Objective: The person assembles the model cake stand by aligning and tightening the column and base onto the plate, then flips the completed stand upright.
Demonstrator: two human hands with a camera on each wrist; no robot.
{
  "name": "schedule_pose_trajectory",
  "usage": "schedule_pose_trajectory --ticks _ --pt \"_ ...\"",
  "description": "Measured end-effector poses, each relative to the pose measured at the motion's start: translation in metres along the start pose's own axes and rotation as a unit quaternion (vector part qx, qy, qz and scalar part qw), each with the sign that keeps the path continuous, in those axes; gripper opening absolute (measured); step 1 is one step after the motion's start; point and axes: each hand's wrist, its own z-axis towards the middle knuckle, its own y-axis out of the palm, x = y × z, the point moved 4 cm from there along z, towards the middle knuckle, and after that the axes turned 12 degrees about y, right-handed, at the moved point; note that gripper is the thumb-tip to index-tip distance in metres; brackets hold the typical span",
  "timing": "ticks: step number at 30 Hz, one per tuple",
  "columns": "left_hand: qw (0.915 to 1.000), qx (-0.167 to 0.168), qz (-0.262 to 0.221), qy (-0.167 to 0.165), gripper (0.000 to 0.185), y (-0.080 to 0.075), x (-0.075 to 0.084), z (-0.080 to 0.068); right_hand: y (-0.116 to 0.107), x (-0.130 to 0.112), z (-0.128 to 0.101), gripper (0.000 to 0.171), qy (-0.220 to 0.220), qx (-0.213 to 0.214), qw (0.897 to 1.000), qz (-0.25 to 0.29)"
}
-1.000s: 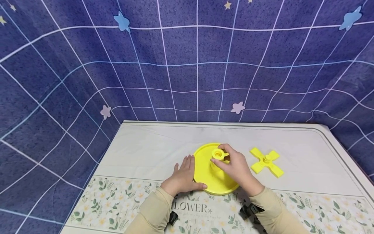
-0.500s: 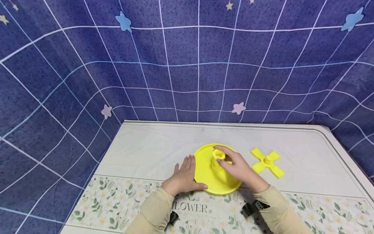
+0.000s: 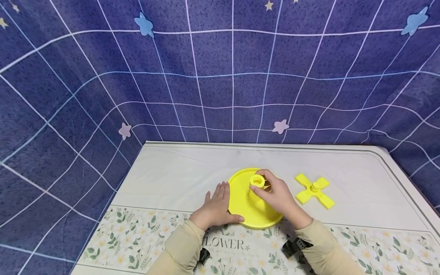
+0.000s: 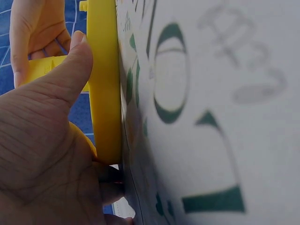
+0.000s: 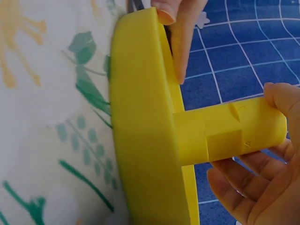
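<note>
left hand (image 3: 215,208) flat against the yellow disc (image 3: 240,206) rim (thumb hooked) — right hand (image 3: 278,196) fingers pinch its post (image 3: 256,182).

a round yellow disc (image 3: 240,202) lies flat on the flowered tablecloth near its front edge, with a raised rim. from its middle a stubby yellow post (image 3: 256,182) stands upright — hollow at the top (a ring-shaped opening), squared lower down. disc and post are the same bright plastic.
</note>
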Motion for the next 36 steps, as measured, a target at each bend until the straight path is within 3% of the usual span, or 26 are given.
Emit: schedule_pose_trajectory --ticks 8,36 --pt "1.0000 0.000 -0.001 0.002 0.121 -0.0003 0.0002 -0.0009 0.0020 -0.0020 -0.0017 0.035 0.008 0.030 0.999 -0.013" --pt "0.9999 -0.006 -0.014 -0.002 0.121 0.0001 -0.0011 -0.0003 0.0072 0.0006 -0.0029 0.036 0.015 0.053 0.998 -0.018"
